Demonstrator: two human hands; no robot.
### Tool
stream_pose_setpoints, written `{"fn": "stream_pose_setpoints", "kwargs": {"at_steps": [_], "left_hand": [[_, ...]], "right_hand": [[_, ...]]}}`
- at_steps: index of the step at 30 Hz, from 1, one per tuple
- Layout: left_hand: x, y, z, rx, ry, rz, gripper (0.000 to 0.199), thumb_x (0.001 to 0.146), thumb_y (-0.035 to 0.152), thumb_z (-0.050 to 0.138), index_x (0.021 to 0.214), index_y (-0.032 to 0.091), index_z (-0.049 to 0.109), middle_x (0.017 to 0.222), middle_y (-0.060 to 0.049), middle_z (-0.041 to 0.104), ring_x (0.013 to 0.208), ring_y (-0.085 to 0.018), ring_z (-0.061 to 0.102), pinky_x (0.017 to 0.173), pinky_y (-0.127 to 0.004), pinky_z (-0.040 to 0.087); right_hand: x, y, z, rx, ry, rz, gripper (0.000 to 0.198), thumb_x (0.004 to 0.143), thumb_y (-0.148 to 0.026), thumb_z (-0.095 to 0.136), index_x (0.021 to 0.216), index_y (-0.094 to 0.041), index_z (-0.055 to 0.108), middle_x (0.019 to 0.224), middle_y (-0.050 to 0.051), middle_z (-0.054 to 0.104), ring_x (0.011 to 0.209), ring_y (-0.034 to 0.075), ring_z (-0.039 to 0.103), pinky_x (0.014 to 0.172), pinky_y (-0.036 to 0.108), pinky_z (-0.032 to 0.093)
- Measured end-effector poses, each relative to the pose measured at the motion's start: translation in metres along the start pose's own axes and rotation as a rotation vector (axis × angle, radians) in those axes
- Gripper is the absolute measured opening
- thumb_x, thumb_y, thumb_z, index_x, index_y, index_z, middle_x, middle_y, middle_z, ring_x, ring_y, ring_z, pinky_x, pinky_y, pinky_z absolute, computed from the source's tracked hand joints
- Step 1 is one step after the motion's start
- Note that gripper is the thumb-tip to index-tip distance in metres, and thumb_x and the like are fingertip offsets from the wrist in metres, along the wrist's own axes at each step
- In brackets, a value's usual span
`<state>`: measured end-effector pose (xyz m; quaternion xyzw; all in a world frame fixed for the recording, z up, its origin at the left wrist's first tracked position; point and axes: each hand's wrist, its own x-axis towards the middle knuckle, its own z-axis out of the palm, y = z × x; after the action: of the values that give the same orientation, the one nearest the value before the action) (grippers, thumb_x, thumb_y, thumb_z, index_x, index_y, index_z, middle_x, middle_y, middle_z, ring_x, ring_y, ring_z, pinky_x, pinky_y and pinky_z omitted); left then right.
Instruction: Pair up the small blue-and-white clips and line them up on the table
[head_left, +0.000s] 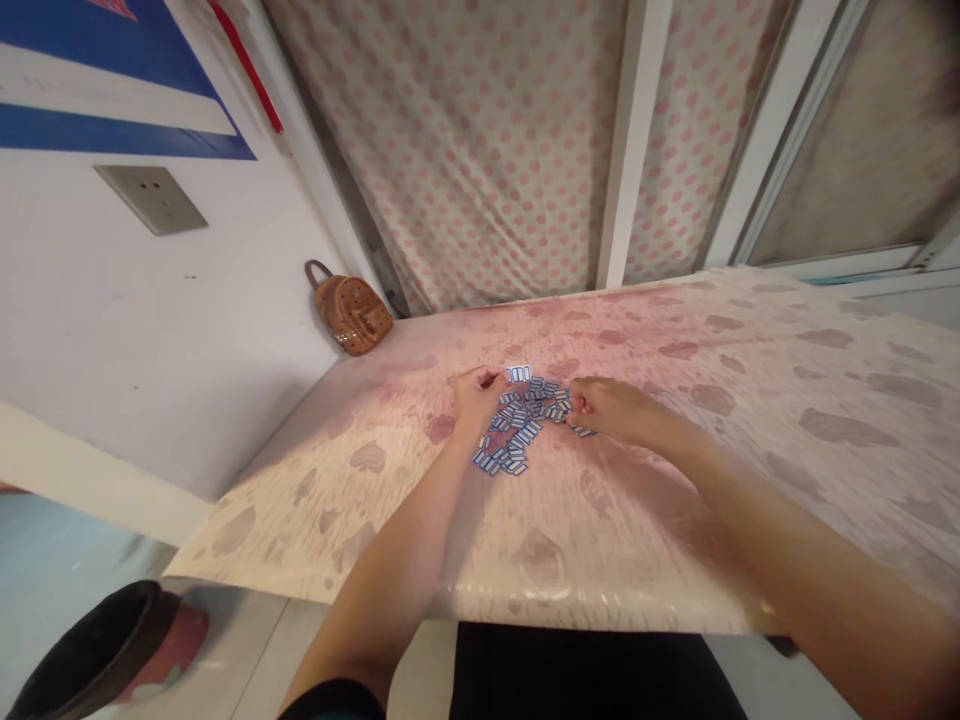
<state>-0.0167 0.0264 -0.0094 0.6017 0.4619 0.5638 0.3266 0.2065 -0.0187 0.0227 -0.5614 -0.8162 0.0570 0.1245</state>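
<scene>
A loose heap of small blue-and-white tiles lies on the patterned tablecloth, between my two hands. At its far left edge my left hand has thumb and forefinger curled together, their tips against a short row of whiter tiles. My right hand is at the heap's right side, fingers bent into a closed grip; whatever is in it is hidden. A few tiles show just below the right fingers. The tiles are too small for their markings to be read.
The table's tablecloth is pale with leaf shapes. A small brown backpack stands at the back left against the wall. Behind the table hangs a dotted curtain. A dark-lined bin is on the floor at lower left.
</scene>
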Motion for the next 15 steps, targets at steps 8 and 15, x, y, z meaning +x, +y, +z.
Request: {"fn": "stream_pose_setpoints", "kwargs": {"at_steps": [8,15], "left_hand": [[0.012,-0.006,-0.012,-0.006,0.085,0.009,0.012,0.077,0.026,0.068,0.076,0.016,0.074,0.074,-0.004,0.073,0.070,-0.015,0.066,0.065,-0.024,0.049],[0.013,-0.003,-0.014,-0.031,0.099,-0.010,0.011,0.077,0.024,0.067,0.076,0.016,0.074,0.072,-0.003,0.073,0.068,-0.015,0.066,0.063,-0.023,0.049]], "right_hand": [[0.004,-0.015,0.024,0.298,0.128,-0.088,0.008,0.084,-0.016,0.054,0.090,-0.019,0.060,0.091,0.006,0.067,0.081,0.018,0.062,0.071,0.027,0.041],[0.005,-0.047,0.054,0.252,0.093,-0.113,0.031,0.079,-0.021,0.066,0.108,-0.016,0.059,0.113,0.013,0.063,0.098,0.022,0.061,0.081,0.029,0.044]]}}
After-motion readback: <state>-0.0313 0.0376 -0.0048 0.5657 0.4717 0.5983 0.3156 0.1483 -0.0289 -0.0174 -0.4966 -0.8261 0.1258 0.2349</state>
